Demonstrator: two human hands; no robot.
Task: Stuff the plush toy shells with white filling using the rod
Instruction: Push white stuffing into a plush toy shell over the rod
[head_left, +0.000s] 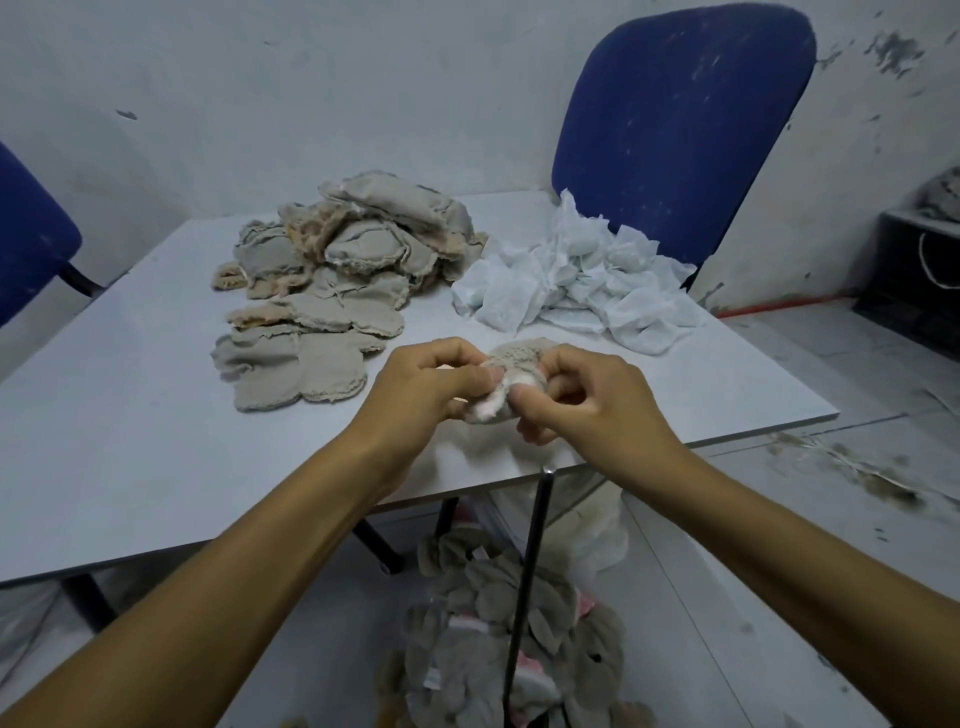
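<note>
Pale walls and a blue chair stand behind your tabletop. Near its front edge, your left hand and right hand both pinch one plush shell, with white filling showing at its opening. Flat shells are piled toward the far edge beside crumpled filling. A dark rod stands below the front edge.

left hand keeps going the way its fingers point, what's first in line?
The plush shell that the left hand already pinches, then the right hand gripping its other side. Depth past them is unclear.
</note>
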